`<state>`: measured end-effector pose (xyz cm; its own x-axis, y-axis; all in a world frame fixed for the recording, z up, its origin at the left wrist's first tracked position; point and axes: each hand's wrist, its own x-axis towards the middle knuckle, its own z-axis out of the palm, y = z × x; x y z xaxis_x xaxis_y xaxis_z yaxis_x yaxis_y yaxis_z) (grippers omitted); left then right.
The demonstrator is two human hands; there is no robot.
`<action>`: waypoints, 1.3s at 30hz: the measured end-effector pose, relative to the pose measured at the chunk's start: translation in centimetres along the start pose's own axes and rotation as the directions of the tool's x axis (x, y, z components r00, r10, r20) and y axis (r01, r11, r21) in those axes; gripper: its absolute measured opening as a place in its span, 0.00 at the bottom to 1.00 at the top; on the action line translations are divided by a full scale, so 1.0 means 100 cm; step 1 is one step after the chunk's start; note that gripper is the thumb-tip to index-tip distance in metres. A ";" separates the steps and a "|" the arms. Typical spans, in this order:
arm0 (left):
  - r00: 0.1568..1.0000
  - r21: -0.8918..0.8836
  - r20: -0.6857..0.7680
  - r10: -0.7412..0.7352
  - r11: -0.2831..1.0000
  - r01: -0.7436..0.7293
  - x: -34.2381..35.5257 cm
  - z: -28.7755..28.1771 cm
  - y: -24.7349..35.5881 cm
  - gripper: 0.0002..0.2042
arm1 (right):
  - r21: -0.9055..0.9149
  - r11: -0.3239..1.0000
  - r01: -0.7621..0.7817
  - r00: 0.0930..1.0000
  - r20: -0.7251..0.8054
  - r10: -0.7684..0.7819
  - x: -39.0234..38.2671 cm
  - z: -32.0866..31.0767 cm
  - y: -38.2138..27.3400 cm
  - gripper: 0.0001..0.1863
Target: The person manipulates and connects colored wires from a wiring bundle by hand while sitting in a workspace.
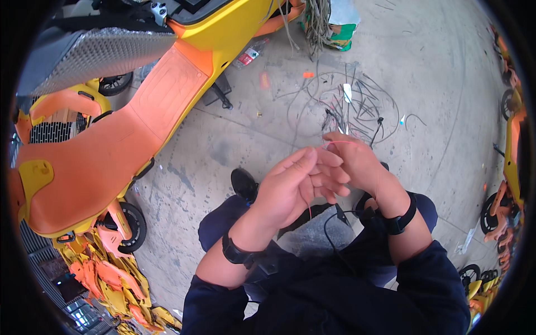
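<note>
In front of my lap, my left hand (296, 181) is turned partly palm up, thumb and forefinger pinched on a thin red wire (341, 142). Its other fingers curl loosely. One stretch of the wire hangs below this hand, and another arcs over to the right fingers. Close beside it, my right hand (360, 162) has its fingers bent in. Small pale, pointed tips (343, 129) show just past its fingertips. Whether they belong to something in that hand or lie on the floor behind, I cannot tell. The right palm is hidden.
A tangle of dark cut wires (363, 106) lies on the concrete floor ahead. Beyond it hangs a grey cable bundle (317, 28), near a plastic bottle (248, 54). A yellow-orange scooter (106, 159) stands at left, above piled yellow-orange panels (114, 279). More scooters (511, 156) line the right.
</note>
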<state>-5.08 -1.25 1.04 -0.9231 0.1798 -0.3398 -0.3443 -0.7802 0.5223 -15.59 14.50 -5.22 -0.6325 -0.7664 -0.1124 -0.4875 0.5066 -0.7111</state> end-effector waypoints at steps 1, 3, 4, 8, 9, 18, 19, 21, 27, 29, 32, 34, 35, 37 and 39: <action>1.000 0.003 -0.002 -0.002 1.000 0.002 0.003 -0.006 0.001 0.20 | 0.004 1.000 0.000 1.000 -0.002 0.000 0.003 -0.001 0.004 0.13; 0.992 -0.099 0.014 0.125 0.987 -0.123 0.009 -0.019 0.002 0.20 | -0.139 0.988 0.060 0.943 -0.316 -0.101 0.010 -0.005 0.018 0.15; 0.992 -0.099 0.006 0.127 0.987 -0.125 0.012 -0.026 0.004 0.20 | -0.144 0.990 -0.013 0.939 -0.342 -0.037 0.014 -0.015 0.015 0.15; 0.969 -0.166 -0.086 0.231 0.956 -0.243 0.027 -0.041 0.011 0.19 | 0.178 0.975 -0.130 0.897 -0.398 0.192 0.022 -0.043 0.003 0.13; 0.955 -0.114 -0.140 0.261 0.954 -0.277 0.029 -0.042 0.011 0.19 | 0.187 0.973 -0.136 0.903 -0.380 0.200 0.020 -0.045 -0.002 0.13; 0.936 -0.176 -0.106 0.335 0.920 -0.349 0.046 -0.025 0.016 0.18 | 0.790 0.434 -0.433 0.890 0.451 0.067 0.004 -0.021 -0.037 0.21; 0.937 -0.180 -0.106 0.332 0.921 -0.346 0.047 -0.027 0.018 0.18 | 0.789 0.433 -0.436 0.889 0.452 0.071 0.006 -0.024 -0.037 0.21; 0.936 -0.208 -0.032 0.350 0.914 -0.349 0.048 -0.031 0.022 0.19 | 0.812 0.448 -0.373 0.909 0.417 0.002 0.009 -0.030 -0.037 0.19; 0.946 -0.161 0.001 0.324 0.934 -0.319 0.051 -0.034 0.033 0.19 | 0.778 0.545 -0.314 0.934 0.357 0.028 0.011 -0.041 -0.040 0.18; 0.946 -0.150 0.001 0.324 0.936 -0.320 0.052 -0.035 0.035 0.19 | 0.774 0.563 -0.290 0.934 0.357 -0.009 0.013 -0.042 -0.039 0.18; 0.945 -0.131 -0.008 0.326 0.937 -0.324 0.052 -0.036 0.037 0.19 | 0.773 0.585 -0.244 0.933 0.351 -0.075 0.017 -0.040 -0.037 0.20; 0.944 -0.124 -0.021 0.328 0.936 -0.328 0.051 -0.036 0.038 0.19 | 0.776 0.590 -0.225 0.932 0.348 -0.103 0.018 -0.038 -0.037 0.20; 0.945 -0.111 -0.032 0.325 0.939 -0.327 0.050 -0.037 0.039 0.20 | 0.777 0.591 -0.218 0.932 0.345 -0.109 0.019 -0.036 -0.036 0.20; 0.945 -0.097 -0.047 0.323 0.940 -0.326 0.046 -0.039 0.041 0.20 | 0.778 0.591 -0.212 0.932 0.343 -0.116 0.021 -0.034 -0.036 0.19; 0.938 -0.025 -0.065 0.341 0.939 -0.343 0.042 -0.042 0.043 0.20 | 0.696 0.697 -0.175 0.934 0.340 -0.106 0.023 -0.031 -0.036 0.17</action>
<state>-9.70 -6.36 -1.41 -0.9720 -0.1361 -0.1917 -0.0025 -0.8094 0.5873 -17.10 12.13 -0.75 -0.3345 -0.9041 -0.2660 0.1897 0.2119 -0.9587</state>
